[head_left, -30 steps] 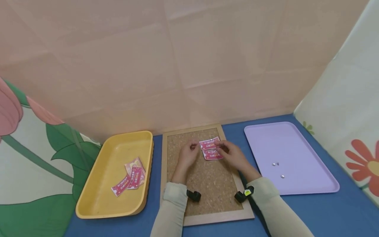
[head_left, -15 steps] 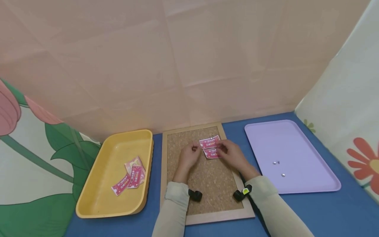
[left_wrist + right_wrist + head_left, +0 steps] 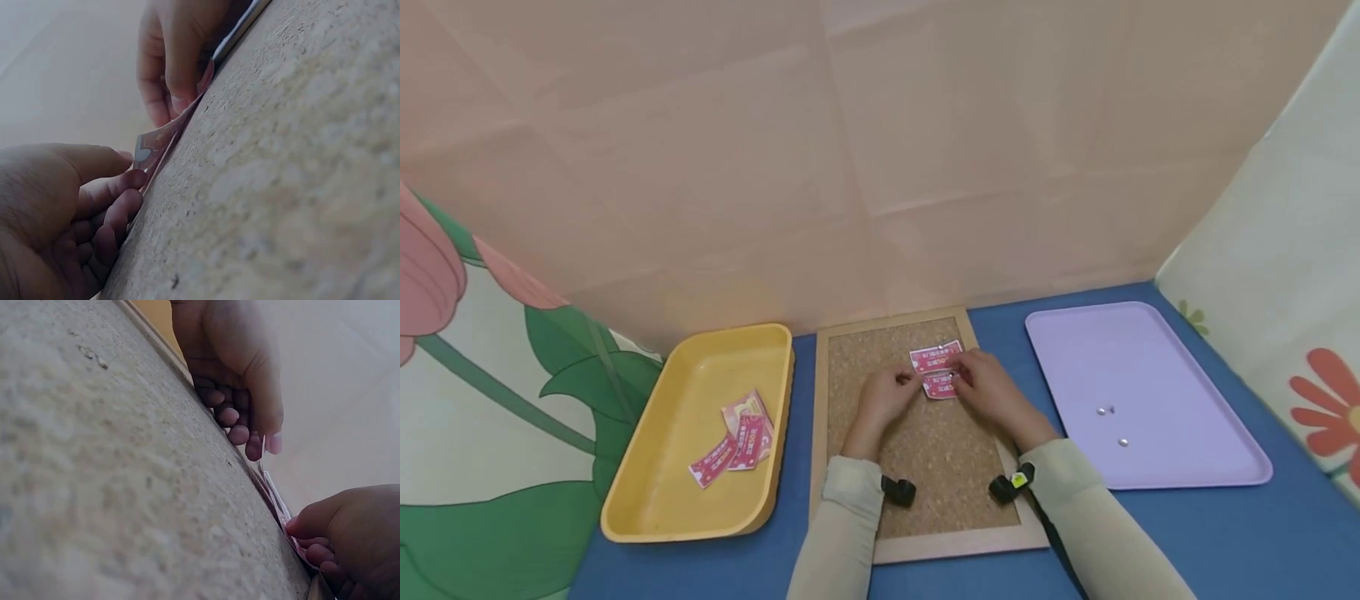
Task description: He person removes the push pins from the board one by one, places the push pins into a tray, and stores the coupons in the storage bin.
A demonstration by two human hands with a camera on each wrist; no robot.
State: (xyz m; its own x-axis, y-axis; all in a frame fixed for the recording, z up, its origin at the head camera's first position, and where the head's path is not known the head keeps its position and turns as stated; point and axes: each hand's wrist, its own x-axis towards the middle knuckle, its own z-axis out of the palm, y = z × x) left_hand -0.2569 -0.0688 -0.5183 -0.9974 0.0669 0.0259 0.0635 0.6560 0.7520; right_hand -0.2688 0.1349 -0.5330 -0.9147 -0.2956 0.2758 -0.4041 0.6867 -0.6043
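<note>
Two pink printed coupons lie one below the other on the framed cork board [image 3: 940,483] in the head view. The upper coupon [image 3: 934,358] has a small shiny spot at its top edge, like a thumbtack. My left hand [image 3: 886,398] pinches the left end of the lower coupon [image 3: 938,386] between thumb and index finger; this end stands lifted off the cork in the left wrist view. My right hand [image 3: 992,390] holds the coupon's right part, its thumb against the paper [image 3: 281,515] in the right wrist view. Its fingers cover the right ends of both coupons.
To the left stands a yellow tray [image 3: 670,500] holding several coupons [image 3: 747,442]. On the right lies a lilac tray [image 3: 1157,367] with a few small metal tacks [image 3: 1123,442]. A blue cloth [image 3: 1225,542] covers the table, against a beige backdrop.
My left hand has moved slightly right and its fingertips now meet the lower coupon's left end. The right hand stays nearly in place at the coupons' right side.
</note>
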